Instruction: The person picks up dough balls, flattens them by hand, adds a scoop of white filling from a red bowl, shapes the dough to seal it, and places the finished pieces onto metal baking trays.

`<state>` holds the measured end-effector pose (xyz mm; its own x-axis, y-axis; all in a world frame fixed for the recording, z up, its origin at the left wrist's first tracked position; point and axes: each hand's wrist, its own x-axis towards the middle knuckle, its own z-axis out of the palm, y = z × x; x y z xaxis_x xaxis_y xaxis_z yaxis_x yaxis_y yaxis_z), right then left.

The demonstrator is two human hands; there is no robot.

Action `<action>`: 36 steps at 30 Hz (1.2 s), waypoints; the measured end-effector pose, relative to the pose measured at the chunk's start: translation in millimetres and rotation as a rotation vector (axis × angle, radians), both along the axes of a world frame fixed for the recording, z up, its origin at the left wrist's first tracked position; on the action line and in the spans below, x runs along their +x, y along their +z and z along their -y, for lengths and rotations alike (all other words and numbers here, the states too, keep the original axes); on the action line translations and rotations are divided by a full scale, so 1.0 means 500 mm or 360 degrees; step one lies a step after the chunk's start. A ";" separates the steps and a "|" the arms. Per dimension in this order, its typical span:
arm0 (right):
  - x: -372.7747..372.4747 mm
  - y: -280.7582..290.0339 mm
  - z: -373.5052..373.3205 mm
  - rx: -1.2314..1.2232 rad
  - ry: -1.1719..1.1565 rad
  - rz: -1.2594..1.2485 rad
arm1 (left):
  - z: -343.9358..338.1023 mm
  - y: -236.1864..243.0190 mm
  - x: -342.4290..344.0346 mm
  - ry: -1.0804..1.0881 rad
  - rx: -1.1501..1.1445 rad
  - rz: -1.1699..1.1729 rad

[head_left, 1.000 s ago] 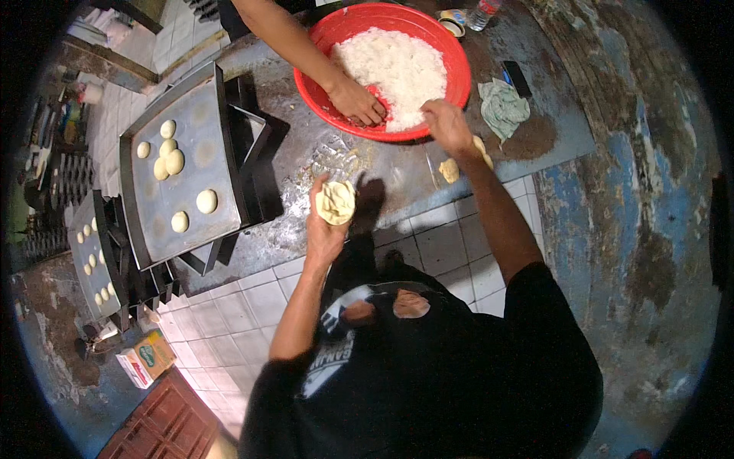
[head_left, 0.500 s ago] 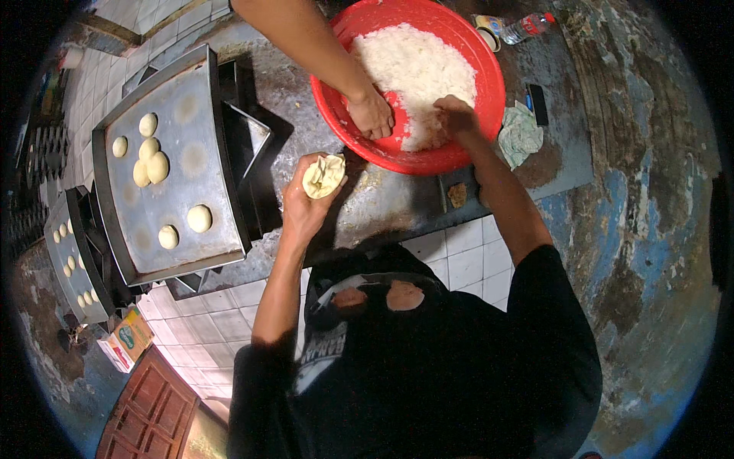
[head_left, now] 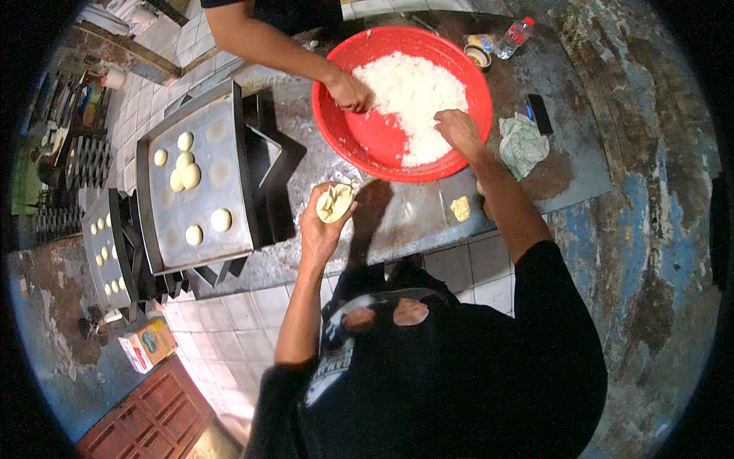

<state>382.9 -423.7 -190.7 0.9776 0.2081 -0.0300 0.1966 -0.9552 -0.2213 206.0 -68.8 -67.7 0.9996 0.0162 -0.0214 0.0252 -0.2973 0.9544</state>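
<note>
My left hand (head_left: pixel 327 222) is wrapped round a pale dough piece (head_left: pixel 336 200) shaped into an open cup with folded edges, held over the front of the metal table (head_left: pixel 382 229). My right hand (head_left: pixel 461 131) reaches to a wide red basin (head_left: pixel 349 147), its fingers curled together at the white crumbly or shredded filling (head_left: pixel 405 88); what they hold is hidden. A co-worker's hand (head_left: pixel 348 93) is inside the basin at its left side, fingers bent down. A small yellow dough scrap (head_left: pixel 459 209) lies on the table below the basin, beside my right forearm.
At left, a metal tray (head_left: pixel 202 214) with several dough balls sits on stacked trays; a second tray (head_left: pixel 102 237) stands beyond. At right are a crumpled cloth (head_left: pixel 521 145), phone (head_left: pixel 539 115), plastic bottle (head_left: pixel 514 38) and small open container (head_left: pixel 475 57). A cardboard box (head_left: pixel 149 344) is lower left.
My right hand went deeper into the filling, then drew slightly back. The co-worker's hand shifted up and left in the basin, and more red bottom shows. My left hand still holds the dough.
</note>
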 end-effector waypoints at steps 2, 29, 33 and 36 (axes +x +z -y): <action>0.007 -0.060 -0.017 -0.0256 0.0145 -0.0025 | 0.008 0.005 -0.014 -0.0013 -0.0009 0.0003; -0.016 -0.109 -0.082 0.0492 -0.0067 -0.0065 | -0.097 -0.009 0.104 -0.0038 -0.0198 -0.0105; -0.059 -0.112 -0.077 -0.0714 -0.0338 -0.0251 | -0.117 -0.028 0.117 -0.0056 -0.0215 -0.0094; -0.025 -0.073 -0.171 -0.0118 -0.0035 -0.0882 | -0.101 -0.022 0.130 -0.0081 -0.0136 -0.0070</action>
<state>370.5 -338.5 -227.0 0.8157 0.1657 -0.5543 0.0498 -0.9747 -0.2181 271.0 -18.4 -78.6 0.9972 -0.0384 -0.0643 0.0545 -0.2170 0.9746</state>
